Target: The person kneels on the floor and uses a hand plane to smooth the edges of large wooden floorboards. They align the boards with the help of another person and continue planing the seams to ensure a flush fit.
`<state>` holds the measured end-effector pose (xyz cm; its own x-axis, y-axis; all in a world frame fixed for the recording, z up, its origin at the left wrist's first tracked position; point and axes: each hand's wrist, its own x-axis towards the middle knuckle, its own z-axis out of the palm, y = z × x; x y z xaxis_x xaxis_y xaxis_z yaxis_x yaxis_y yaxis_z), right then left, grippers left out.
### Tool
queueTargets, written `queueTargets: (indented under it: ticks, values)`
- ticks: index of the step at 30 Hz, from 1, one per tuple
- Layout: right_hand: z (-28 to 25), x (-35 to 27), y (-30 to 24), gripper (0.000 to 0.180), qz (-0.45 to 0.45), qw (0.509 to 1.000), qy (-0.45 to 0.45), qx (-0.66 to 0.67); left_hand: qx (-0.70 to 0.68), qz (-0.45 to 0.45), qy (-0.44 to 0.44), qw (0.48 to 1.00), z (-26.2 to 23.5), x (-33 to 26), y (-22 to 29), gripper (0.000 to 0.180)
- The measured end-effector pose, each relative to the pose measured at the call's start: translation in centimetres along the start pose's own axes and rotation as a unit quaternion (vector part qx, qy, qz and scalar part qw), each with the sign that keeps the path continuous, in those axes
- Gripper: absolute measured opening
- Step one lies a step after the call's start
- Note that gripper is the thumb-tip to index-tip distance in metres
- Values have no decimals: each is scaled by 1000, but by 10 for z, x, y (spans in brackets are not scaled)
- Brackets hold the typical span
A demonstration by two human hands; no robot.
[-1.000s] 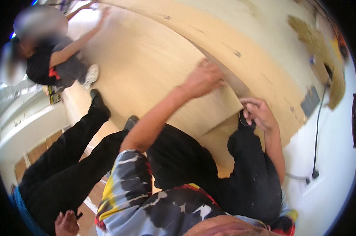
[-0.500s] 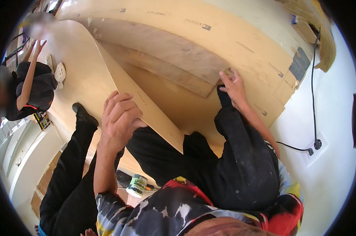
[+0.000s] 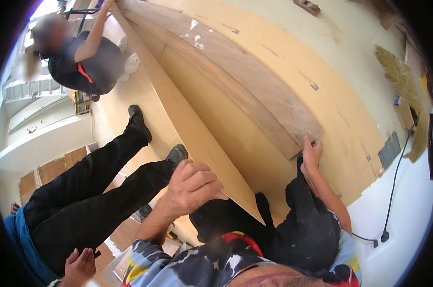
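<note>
My left hand (image 3: 195, 187) is closed around the near edge of a thin tan sheet (image 3: 202, 143), which is tilted up on its long side. Under it, a wide brown wooden plank (image 3: 255, 76) and a narrower plank (image 3: 231, 91) lie side by side on a tan layer. My right hand (image 3: 313, 155) has its fingers pinched at the near end of the wide plank. A crouching person (image 3: 89, 60) at the upper left has a raised hand at the sheet's far end.
A standing person's black-trousered legs (image 3: 97, 191) are at left, with a shoe (image 3: 177, 155) close to my left hand. At right lie a broom (image 3: 403, 86) and a black cable (image 3: 393, 201) running to a wall socket. A small wood plane (image 3: 306, 6) rests at the top.
The view has shifted, and the tilted sheet looks straighter along its length. The crouching person's hand has come to the sheet's far end. Both my hands keep their holds.
</note>
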<state>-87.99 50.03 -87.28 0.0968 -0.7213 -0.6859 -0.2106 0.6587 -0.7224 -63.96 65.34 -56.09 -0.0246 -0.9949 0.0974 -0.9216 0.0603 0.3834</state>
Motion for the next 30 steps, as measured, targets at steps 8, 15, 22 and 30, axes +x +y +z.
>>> queueTargets:
  ticks: [8, 15, 22, 30]
  values:
    - [-5, 32, 26, 24, -78, 991, 17, -110, -24, -76, 47, 996, 13, -21, 19, 35]
    - [95, 66, 20, 24, -114, 988, -46, -91, -27, -92, 45, 994, 12, -17, 20, 33]
    - [205, 100, -14, 27, -89, 989, -94, -67, -46, -123, 42, 990, 20, -2, 22, 34]
    - [307, 116, -75, 29, 21, 977, -203, 67, -92, -141, -23, 985, 35, 22, 19, 30]
